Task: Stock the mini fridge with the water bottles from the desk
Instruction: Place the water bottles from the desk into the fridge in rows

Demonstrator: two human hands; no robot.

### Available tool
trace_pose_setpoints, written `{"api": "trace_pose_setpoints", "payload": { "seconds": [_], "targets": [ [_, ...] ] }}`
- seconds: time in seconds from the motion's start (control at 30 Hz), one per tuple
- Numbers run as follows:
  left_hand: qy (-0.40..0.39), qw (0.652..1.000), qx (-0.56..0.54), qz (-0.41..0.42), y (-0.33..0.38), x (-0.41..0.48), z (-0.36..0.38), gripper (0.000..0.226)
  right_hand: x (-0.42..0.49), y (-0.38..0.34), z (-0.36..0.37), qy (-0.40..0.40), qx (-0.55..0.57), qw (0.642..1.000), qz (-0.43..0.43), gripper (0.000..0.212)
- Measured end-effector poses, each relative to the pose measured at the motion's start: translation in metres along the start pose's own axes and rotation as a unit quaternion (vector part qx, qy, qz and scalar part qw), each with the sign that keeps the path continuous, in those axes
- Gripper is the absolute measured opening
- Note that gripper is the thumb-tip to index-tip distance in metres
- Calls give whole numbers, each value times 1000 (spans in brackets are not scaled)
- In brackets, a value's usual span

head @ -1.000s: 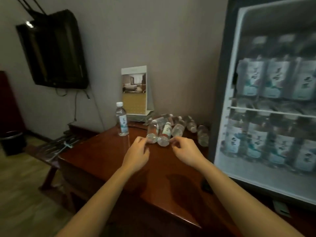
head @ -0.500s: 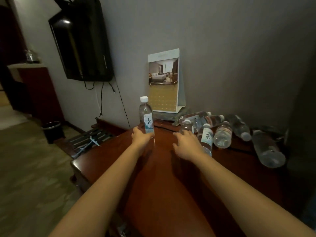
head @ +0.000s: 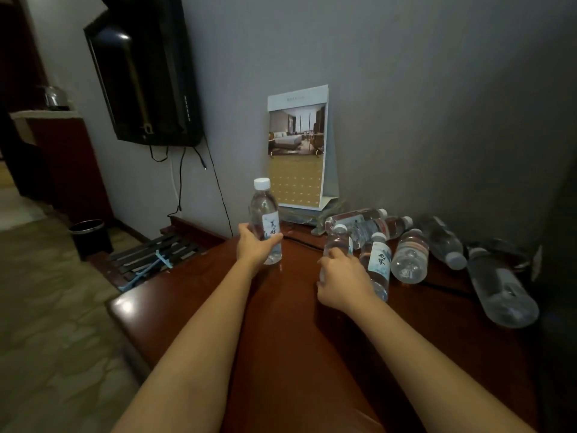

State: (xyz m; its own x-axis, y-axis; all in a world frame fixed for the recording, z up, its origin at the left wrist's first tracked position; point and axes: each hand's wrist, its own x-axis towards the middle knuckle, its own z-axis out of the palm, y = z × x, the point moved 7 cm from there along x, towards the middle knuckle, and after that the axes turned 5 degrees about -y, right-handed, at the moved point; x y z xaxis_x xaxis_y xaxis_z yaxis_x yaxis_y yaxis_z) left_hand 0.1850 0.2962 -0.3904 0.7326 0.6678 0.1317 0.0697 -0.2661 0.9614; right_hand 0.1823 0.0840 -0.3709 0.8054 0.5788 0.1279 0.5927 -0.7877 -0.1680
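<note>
left hand [head: 254, 245]: fingers and thumb wrapped round the lower half of a clear plastic water bottle [head: 264, 214] with a white cap and white label.
gripped bottle: upright at the far left of the desk, in front of the card; cannot tell whether its base rests on the wood.
right hand [head: 342, 279]: fingers curled over the body of a second clear white-capped bottle [head: 338, 240], the leftmost of the heap, its cap pointing toward the wall.
other bottles [head: 409, 256]: about six more clear ones lie on their sides just right of that hand, touching or near each other; the largest [head: 499, 289] lies farthest right.
desk [head: 281, 354]: glossy red-brown wood, against a grey wall.
card [head: 296, 151]: tall white folded stand with a hotel-room photo, at the wall.
elsewhere: black wall-mounted television [head: 143, 73]; dark slatted luggage rack [head: 150, 254] and black round bin [head: 90, 235] on the floor, left.
</note>
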Motion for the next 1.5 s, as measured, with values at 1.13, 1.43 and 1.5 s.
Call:
{"api": "trace_pose_setpoints", "payload": {
  "seconds": [1.13, 1.43, 1.5],
  "targets": [
    [-476, 855, -72, 195, 177, -408, 45, 45, -348, 39, -149, 106, 496, 861, -34, 55],
    [-572, 735, -178, 319, 272, -562, 106, 26, -525, 100, -227, 294, 410, 863, 28, 50],
    [-596, 701, -208, 331, 288, -598, 120, 24, -565, 110, -240, 325, 386, 862, 41, 52]
  ]
}}
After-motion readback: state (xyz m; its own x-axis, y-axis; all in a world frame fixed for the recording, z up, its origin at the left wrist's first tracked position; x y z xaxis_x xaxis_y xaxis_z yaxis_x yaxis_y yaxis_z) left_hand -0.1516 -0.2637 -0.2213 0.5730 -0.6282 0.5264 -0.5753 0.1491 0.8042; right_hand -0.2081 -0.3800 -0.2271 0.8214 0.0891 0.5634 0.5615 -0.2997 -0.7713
